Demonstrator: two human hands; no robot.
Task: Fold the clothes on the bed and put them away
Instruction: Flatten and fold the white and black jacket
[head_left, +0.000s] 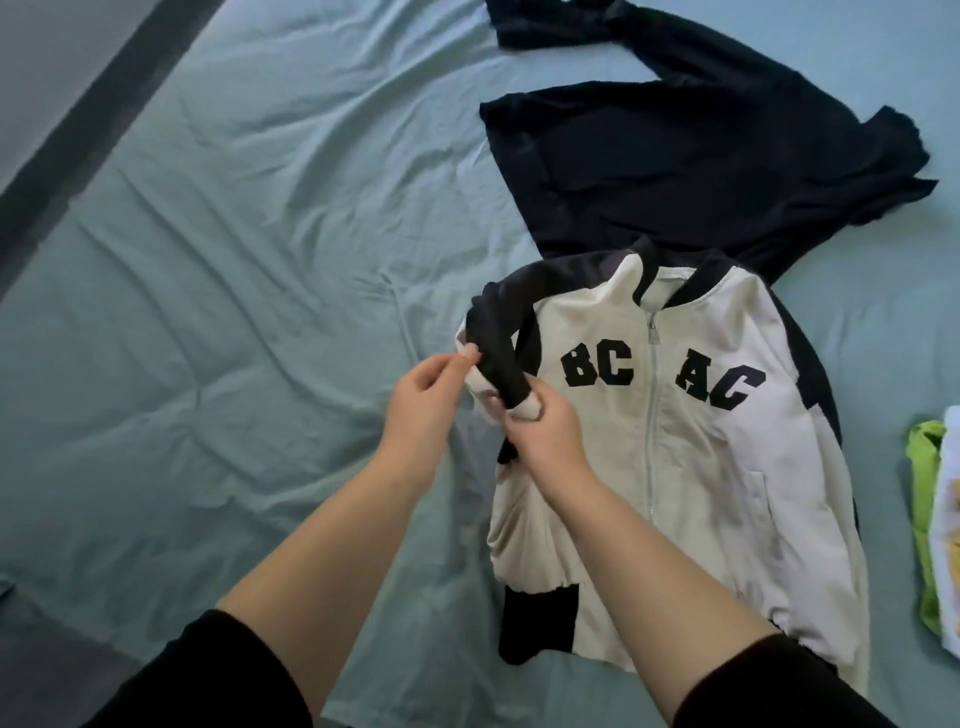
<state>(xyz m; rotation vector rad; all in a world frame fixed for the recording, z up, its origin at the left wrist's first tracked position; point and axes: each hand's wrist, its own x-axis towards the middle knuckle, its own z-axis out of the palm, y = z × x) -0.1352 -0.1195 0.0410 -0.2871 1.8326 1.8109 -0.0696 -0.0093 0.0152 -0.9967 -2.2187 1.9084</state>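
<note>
A white zip jacket (691, 467) with dark sleeves and dark letters lies face up on the bed, collar away from me. Its left sleeve (501, 358) is bunched and folded over the chest edge. My left hand (423, 410) pinches the white edge of that sleeve with fingertips. My right hand (545, 431) grips the sleeve's lower end, fingers curled round the dark and white fabric. A dark navy garment (701, 156) lies spread flat behind the jacket, partly under its collar.
The teal sheet (234, 286) covers the bed, wrinkled, wide to the left. A second dark garment (597, 26) lies at the far top. Green and white-yellow clothes (930, 519) sit at the right edge. The bed's dark border (78, 130) runs along the upper left.
</note>
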